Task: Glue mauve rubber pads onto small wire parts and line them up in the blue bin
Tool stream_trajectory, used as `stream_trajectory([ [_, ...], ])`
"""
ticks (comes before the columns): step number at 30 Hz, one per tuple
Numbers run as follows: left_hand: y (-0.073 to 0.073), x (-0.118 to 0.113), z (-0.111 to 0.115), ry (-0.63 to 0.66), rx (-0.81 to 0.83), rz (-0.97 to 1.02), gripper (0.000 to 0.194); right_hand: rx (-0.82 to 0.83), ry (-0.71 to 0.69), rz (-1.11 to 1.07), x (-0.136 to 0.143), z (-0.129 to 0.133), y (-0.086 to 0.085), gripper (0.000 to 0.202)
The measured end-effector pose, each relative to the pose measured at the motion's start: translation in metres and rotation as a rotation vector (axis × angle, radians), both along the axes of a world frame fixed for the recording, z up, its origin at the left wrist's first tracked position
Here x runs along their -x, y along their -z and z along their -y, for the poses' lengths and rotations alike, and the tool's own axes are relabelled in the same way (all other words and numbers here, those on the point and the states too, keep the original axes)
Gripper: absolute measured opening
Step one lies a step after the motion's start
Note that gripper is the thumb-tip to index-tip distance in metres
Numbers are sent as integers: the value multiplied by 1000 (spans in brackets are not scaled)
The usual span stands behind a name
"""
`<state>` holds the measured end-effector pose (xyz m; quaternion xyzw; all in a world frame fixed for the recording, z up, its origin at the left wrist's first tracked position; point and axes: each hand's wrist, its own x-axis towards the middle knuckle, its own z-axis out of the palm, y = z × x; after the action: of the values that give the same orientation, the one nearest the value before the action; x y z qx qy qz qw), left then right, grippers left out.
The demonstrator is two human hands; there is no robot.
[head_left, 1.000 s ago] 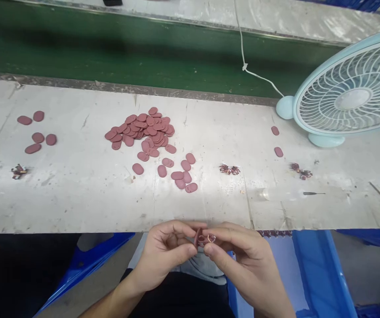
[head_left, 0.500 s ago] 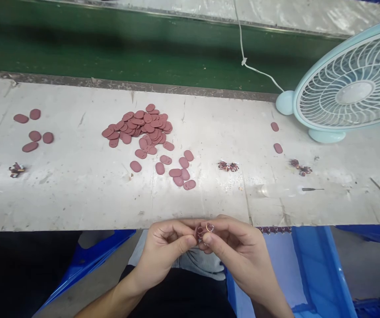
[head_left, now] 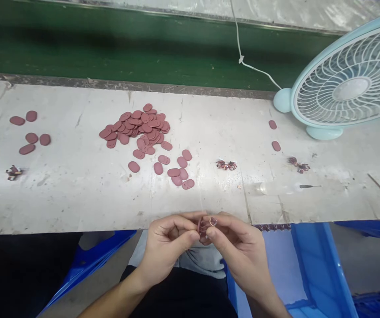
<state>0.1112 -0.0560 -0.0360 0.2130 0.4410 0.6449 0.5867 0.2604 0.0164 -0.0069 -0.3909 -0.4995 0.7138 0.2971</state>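
Note:
Just past the table's front edge, my left hand (head_left: 167, 247) pinches a reddish-brown oval disc (head_left: 199, 225), turned on its edge, between thumb and fingers. Facing it, my right hand (head_left: 241, 249) grips a small dark-red piece with a gold-coloured edge (head_left: 213, 221). The two parts meet or nearly touch between my fingertips; fingers hide most of the contact. On the table beyond lies a heap of matching oval discs (head_left: 143, 126), some with small holes. Several loose discs (head_left: 176, 181) lie nearer to me. A cluster of small dark-red pieces (head_left: 226, 165) sits right of them.
A light-blue fan (head_left: 324, 132) stands at the right, its white cord running back. Near it lie two discs (head_left: 272, 124), another small cluster (head_left: 298, 165) and a thin-tipped tool with a clear handle (head_left: 305, 186). A blue bin (head_left: 319, 265) is below the table at right.
The view has shifted slightly. My hands stay together, and the small gold-edged piece has moved a little up and to the right beside the disc.

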Motion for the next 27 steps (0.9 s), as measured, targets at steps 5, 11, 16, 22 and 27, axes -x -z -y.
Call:
stream_trajectory([
  [5, -1, 27, -15, -50, -116, -615, 28, 84, 202, -48, -36, -1, 21, 14],
  [11, 5, 61, -58, 147, -309, -1733, 27, 77, 442, 159, -105, -3, 42, 19],
  [16, 4, 60, -69, 361, -347, -1755, 29, 30, 585, 445, -159, 15, 67, 27],
  [22, 1, 58, -70, 394, -269, -1634, 24, 38, 553, 711, -201, 41, 134, 42],
  [27, -2, 54, -67, 407, -225, -1509, 24, 23, 401, 809, -197, 66, 164, 36],
])
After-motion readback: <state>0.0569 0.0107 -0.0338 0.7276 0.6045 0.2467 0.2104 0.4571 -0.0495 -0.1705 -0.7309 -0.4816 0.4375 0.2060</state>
